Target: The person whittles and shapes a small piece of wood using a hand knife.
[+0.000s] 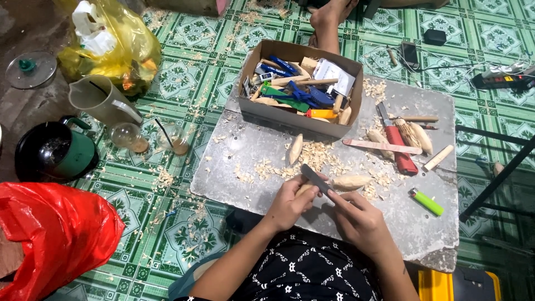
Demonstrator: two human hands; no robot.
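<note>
My left hand (pixel 288 204) grips a small pale wooden piece (pixel 304 188) over the near part of a grey metal board (pixel 423 228). My right hand (pixel 359 218) holds a flat grey file (pixel 316 178) whose blade lies across that piece. Right beside them on the board rests a carved oval wooden piece (pixel 351 181), and another (pixel 295 149) lies further back among wood shavings (pixel 317 156).
A cardboard box (pixel 278 114) of tools sits at the board's far side. A red-handled knife (pixel 398 146), a flat stick (pixel 382 146), wooden pieces and a green lighter (pixel 427 202) lie to the right. A jug (pixel 101 99), glasses, a kettle (pixel 56 151) and plastic bags stand at left. Another person's foot (pixel 329 17) is beyond the box.
</note>
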